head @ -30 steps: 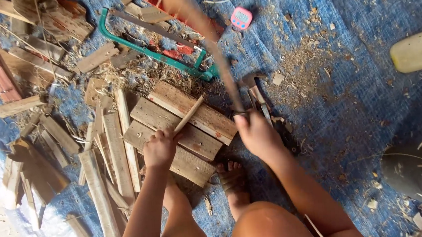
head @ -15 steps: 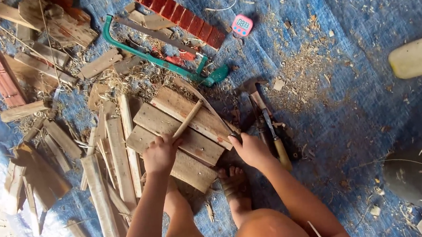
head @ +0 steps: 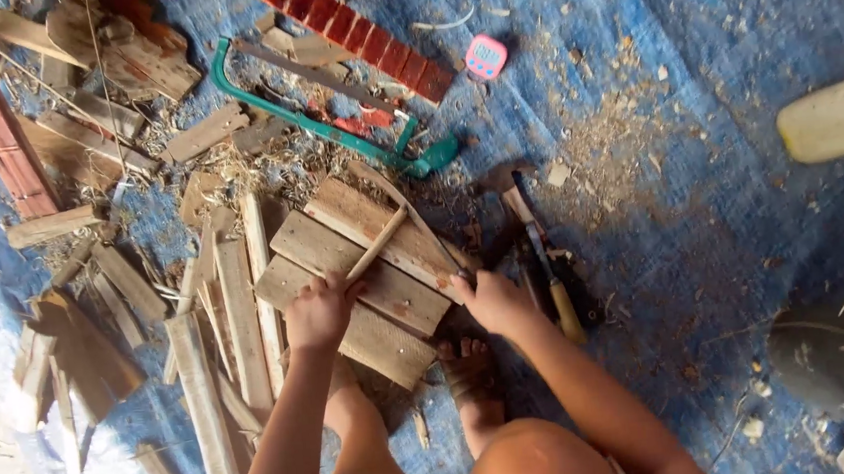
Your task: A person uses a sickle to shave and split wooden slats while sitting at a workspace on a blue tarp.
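Note:
I sit on a blue tarp with a short stack of wooden planks (head: 386,290) in front of me. My left hand (head: 321,312) grips the near end of a thin wooden stick (head: 378,241) that rests slanted on the planks. My right hand (head: 492,302) is closed on the handle of a long, narrow, curved blade (head: 408,213). The blade lies across the planks and meets the far end of the stick. My bare foot (head: 468,376) rests just below the planks.
Split wood strips (head: 233,322) lie in a heap to the left. A green saw frame (head: 333,129), red bricks (head: 361,36) and a small pink device (head: 485,56) lie beyond. A wooden-handled tool (head: 551,277) lies by my right hand. A pale container (head: 839,114) and dark pot (head: 818,356) sit at right.
A second ago my right hand held the blade raised and blurred above the planks. It has come down, and the blade now rests on the stick. My left hand kept holding the stick.

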